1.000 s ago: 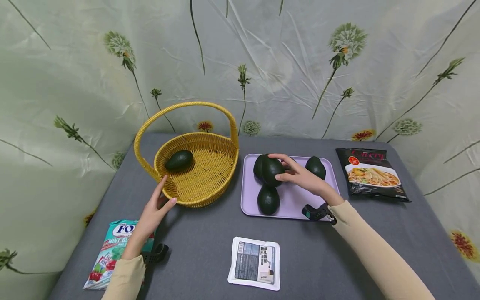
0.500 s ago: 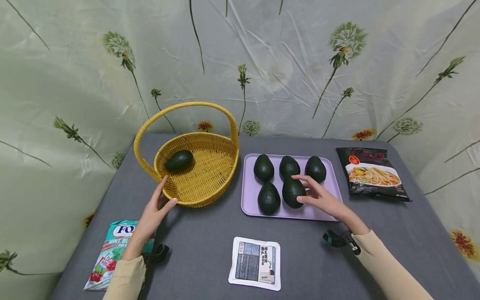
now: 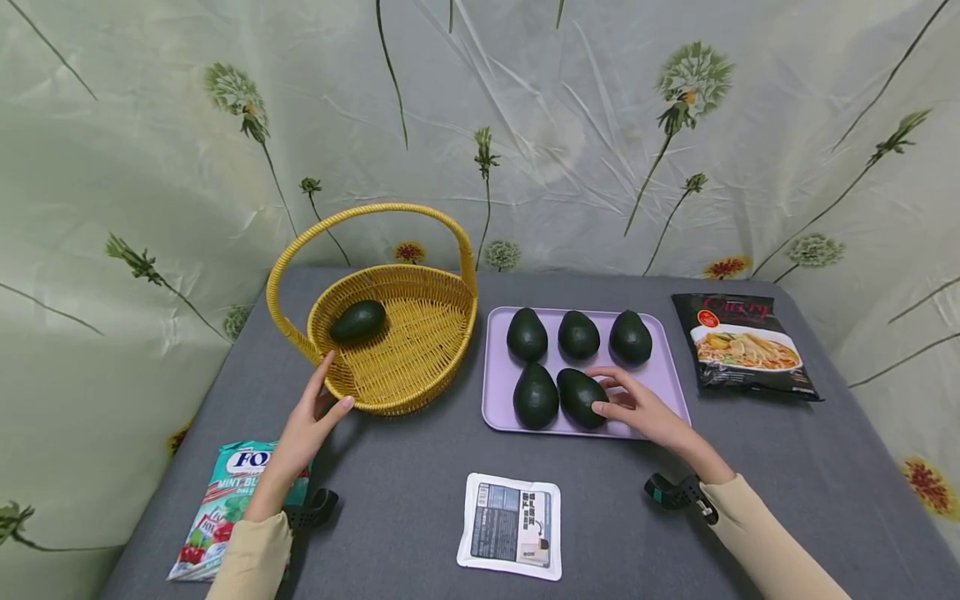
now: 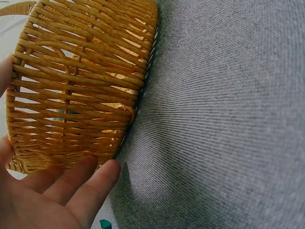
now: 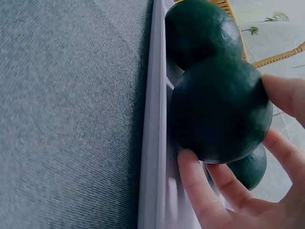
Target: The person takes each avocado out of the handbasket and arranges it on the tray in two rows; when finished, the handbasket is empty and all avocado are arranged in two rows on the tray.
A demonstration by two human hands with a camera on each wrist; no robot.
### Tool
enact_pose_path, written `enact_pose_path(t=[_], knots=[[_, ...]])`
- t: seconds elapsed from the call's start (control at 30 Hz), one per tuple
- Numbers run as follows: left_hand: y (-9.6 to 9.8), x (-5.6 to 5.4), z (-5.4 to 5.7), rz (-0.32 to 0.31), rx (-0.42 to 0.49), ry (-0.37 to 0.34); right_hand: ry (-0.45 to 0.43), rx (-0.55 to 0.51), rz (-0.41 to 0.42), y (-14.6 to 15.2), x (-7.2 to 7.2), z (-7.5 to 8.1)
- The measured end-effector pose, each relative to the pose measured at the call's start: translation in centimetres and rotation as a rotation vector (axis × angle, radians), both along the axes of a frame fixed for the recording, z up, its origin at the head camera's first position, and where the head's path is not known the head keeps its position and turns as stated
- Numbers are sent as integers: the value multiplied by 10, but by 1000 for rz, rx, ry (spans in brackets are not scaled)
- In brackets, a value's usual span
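The dark green, egg-shaped, smooth-skinned avocado [image 3: 579, 400] lies front-centre in the lilac rectangular tray [image 3: 497, 392], long axis slanting far-left to near-right, pinched at its right end by the nearer right hand [image 3: 651, 412], while the left hand [image 3: 303, 427] rests extended fingers against the yellow woven round basket [image 3: 408, 346]

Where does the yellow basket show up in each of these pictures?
Head: basket left of centre, with the left hand at its rim.
Left wrist: basket fills the upper left.
Right wrist: only slivers of basket, upper right, beyond the avocados.
Shared landmark: the grey cloth.
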State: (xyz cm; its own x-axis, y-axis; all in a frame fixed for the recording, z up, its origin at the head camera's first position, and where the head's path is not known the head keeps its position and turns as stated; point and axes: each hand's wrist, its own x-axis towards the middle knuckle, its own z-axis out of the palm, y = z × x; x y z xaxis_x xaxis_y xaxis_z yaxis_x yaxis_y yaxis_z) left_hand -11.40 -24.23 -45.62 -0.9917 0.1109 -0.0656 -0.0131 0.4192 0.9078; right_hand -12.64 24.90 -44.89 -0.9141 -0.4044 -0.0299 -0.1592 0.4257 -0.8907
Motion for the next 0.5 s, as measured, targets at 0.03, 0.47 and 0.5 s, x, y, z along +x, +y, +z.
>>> enact_pose_path(t=[0.03, 0.47, 0.5], knots=[[0, 0, 0, 1, -1, 1, 4, 16, 7, 0, 1, 1], [1, 0, 1, 1, 2, 8, -6, 73, -8, 1, 5, 4], [1, 0, 1, 0, 3, 8, -5, 74, -6, 0, 5, 5]])
